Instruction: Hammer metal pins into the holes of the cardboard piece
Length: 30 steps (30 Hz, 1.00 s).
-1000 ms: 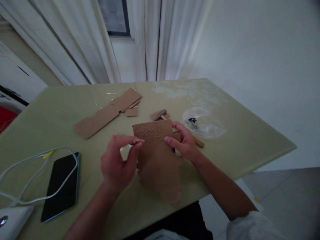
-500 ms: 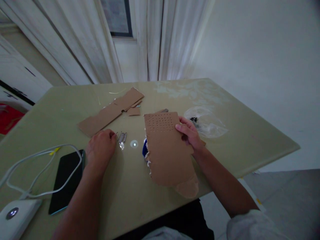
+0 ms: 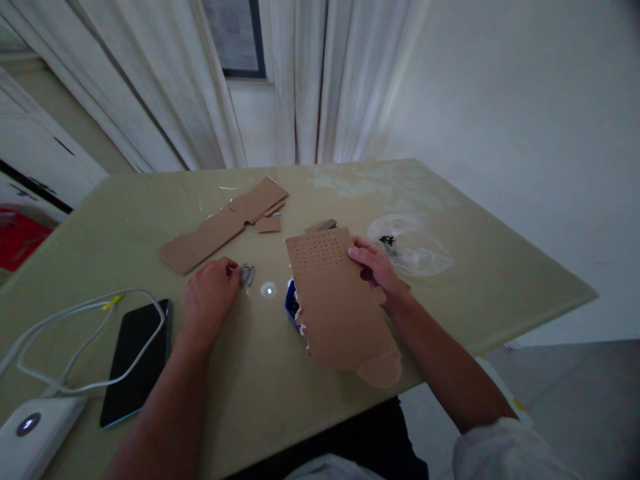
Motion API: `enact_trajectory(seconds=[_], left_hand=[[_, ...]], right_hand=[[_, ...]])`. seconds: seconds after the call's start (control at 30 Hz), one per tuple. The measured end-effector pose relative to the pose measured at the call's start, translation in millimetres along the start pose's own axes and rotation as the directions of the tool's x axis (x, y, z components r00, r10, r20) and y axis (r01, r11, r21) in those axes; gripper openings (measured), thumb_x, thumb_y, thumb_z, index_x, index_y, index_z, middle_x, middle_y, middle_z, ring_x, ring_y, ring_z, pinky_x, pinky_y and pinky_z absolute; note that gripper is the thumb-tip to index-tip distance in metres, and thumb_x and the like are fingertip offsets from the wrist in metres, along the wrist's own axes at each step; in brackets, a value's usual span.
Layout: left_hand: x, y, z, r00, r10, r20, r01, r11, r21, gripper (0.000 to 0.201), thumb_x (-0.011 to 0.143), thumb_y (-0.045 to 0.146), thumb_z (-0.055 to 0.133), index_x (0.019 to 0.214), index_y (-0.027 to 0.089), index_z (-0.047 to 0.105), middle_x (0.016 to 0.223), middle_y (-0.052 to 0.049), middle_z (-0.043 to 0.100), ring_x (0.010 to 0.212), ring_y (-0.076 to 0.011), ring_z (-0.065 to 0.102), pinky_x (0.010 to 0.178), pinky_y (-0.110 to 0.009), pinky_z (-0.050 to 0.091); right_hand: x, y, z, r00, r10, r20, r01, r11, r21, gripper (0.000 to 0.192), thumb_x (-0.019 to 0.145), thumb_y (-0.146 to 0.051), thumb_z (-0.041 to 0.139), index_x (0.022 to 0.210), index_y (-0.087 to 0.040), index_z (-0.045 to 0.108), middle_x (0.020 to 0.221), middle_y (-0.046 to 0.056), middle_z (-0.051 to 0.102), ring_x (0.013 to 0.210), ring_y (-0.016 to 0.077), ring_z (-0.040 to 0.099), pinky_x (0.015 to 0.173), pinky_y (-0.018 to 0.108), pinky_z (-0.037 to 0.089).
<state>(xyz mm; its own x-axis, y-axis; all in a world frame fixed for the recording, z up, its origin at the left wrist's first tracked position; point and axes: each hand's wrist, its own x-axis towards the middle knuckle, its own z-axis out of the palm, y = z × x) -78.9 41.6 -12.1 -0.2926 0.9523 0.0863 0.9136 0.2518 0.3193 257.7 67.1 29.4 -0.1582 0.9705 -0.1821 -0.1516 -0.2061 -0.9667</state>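
My right hand (image 3: 376, 265) grips the right edge of a torn piece of brown cardboard (image 3: 340, 313), thumb on top. Rows of small holes run across the cardboard's far end, and its left edge is ragged. From under that edge a blue container (image 3: 291, 303) peeks out, mostly hidden. On the left, my left hand (image 3: 213, 290) is closed in a pinch beside a small cluster of thin silver metal pins or screws (image 3: 247, 275). Whatever its fingertips hold is too small to make out. A small round clear disc (image 3: 269, 289) lies between the hands.
Cardboard strips (image 3: 225, 227) lie toward the back. A clear plastic bag (image 3: 420, 247) with small black pieces sits right of my right hand. At the left are a phone (image 3: 135, 367), a white cable (image 3: 75, 387) and a white device (image 3: 43, 433).
My left hand has moved slightly right, closer to the silver pins. The cardboard has turned a little, its far end shifting left, and more of the blue container shows.
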Motion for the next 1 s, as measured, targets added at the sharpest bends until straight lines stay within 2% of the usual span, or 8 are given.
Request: enact_trajectory(seconds=[0.1, 0.17, 0.3, 0.5, 0.6, 0.73, 0.83, 1.0], left_hand=[[-5.6, 12.8, -2.5, 0.983, 0.115, -0.144, -0.140, 0.974, -0.177, 0.033, 0.105, 0.042, 0.056, 0.108, 0.021, 0.081, 0.109, -0.014, 0.085, 0.095, -0.0324, 0.077, 0.089, -0.045, 0.057], [-13.1, 27.2, -4.1, 0.950, 0.222, -0.220, -0.291, 0.883, -0.367, 0.037, 0.106, 0.049, 0.056, 0.106, 0.021, 0.080, 0.107, -0.011, 0.084, 0.093, -0.0284, 0.076, 0.090, -0.041, 0.058], [-32.0, 54.2, -1.0, 0.903, 0.373, -0.215, -0.424, 0.679, -0.599, 0.042, 0.113, 0.051, 0.050, 0.108, 0.022, 0.081, 0.108, -0.009, 0.085, 0.102, -0.0261, 0.077, 0.093, -0.039, 0.058], [-44.2, 66.9, 14.7, 0.927, 0.365, -0.084, -0.296, 0.575, -0.763, 0.042, 0.114, 0.052, 0.054, 0.136, 0.022, 0.075, 0.135, -0.012, 0.082, 0.116, -0.0280, 0.076, 0.102, -0.043, 0.058], [-43.7, 67.3, 21.1, 0.929, 0.368, -0.026, -0.225, 0.510, -0.830, 0.046, 0.113, 0.054, 0.055, 0.141, 0.022, 0.071, 0.139, -0.013, 0.080, 0.118, -0.0277, 0.076, 0.104, -0.044, 0.059], [-44.6, 68.1, 27.0, 0.952, 0.303, 0.034, -0.114, 0.455, -0.883, 0.055, 0.109, 0.059, 0.061, 0.149, 0.021, 0.064, 0.134, -0.015, 0.079, 0.114, -0.0279, 0.077, 0.103, -0.046, 0.060], [-45.3, 69.0, 25.7, 0.963, 0.269, 0.035, -0.103, 0.480, -0.871, 0.058, 0.105, 0.058, 0.066, 0.150, 0.022, 0.064, 0.128, -0.014, 0.080, 0.108, -0.0274, 0.077, 0.096, -0.045, 0.061], [-27.4, 49.1, 10.4, 0.990, 0.122, -0.064, -0.126, 0.611, -0.781, 0.050, 0.103, 0.054, 0.064, 0.140, 0.021, 0.070, 0.122, -0.014, 0.083, 0.097, -0.0264, 0.076, 0.085, -0.041, 0.060]], right_hand=[[-1.4, -4.0, 1.3, 1.000, 0.020, 0.010, -0.019, 0.998, -0.052, 0.050, 0.068, -0.058, 0.095, 0.098, -0.023, 0.075, 0.062, -0.007, 0.059, 0.038, 0.0048, 0.037, 0.032, 0.021, 0.015], [-1.1, -4.4, 0.8, 0.999, 0.031, 0.020, -0.029, 0.997, -0.071, 0.051, 0.065, -0.059, 0.096, 0.094, -0.023, 0.074, 0.061, -0.007, 0.059, 0.038, 0.0054, 0.039, 0.032, 0.021, 0.017], [1.8, -1.4, -1.6, 0.999, 0.034, 0.021, -0.032, 0.996, -0.085, 0.048, 0.069, -0.060, 0.093, 0.091, -0.023, 0.074, 0.062, -0.006, 0.058, 0.041, 0.0064, 0.044, 0.035, 0.021, 0.020], [8.3, -2.6, -3.6, 0.996, 0.089, 0.029, -0.085, 0.989, -0.117, 0.042, 0.069, -0.054, 0.092, 0.078, -0.022, 0.065, 0.059, -0.007, 0.052, 0.044, 0.0061, 0.041, 0.038, 0.021, 0.023], [10.1, -3.1, -6.3, 0.987, 0.138, 0.083, -0.123, 0.980, -0.156, 0.039, 0.070, -0.051, 0.090, 0.080, -0.022, 0.066, 0.058, -0.007, 0.053, 0.042, 0.0063, 0.041, 0.036, 0.021, 0.023], [11.9, 1.5, -13.1, 0.969, 0.195, 0.152, -0.168, 0.970, -0.176, 0.037, 0.072, -0.050, 0.088, 0.085, -0.021, 0.070, 0.063, -0.004, 0.063, 0.041, 0.0073, 0.049, 0.035, 0.021, 0.034], [13.5, 4.9, -17.9, 0.955, 0.225, 0.193, -0.186, 0.962, -0.201, 0.037, 0.072, -0.050, 0.089, 0.080, -0.020, 0.068, 0.062, -0.004, 0.064, 0.042, 0.0074, 0.051, 0.037, 0.020, 0.040], [14.3, 1.0, -20.5, 0.969, 0.188, 0.160, -0.159, 0.970, -0.182, 0.039, 0.073, -0.052, 0.090, 0.074, -0.022, 0.065, 0.056, -0.006, 0.058, 0.041, 0.0071, 0.046, 0.036, 0.020, 0.036]])
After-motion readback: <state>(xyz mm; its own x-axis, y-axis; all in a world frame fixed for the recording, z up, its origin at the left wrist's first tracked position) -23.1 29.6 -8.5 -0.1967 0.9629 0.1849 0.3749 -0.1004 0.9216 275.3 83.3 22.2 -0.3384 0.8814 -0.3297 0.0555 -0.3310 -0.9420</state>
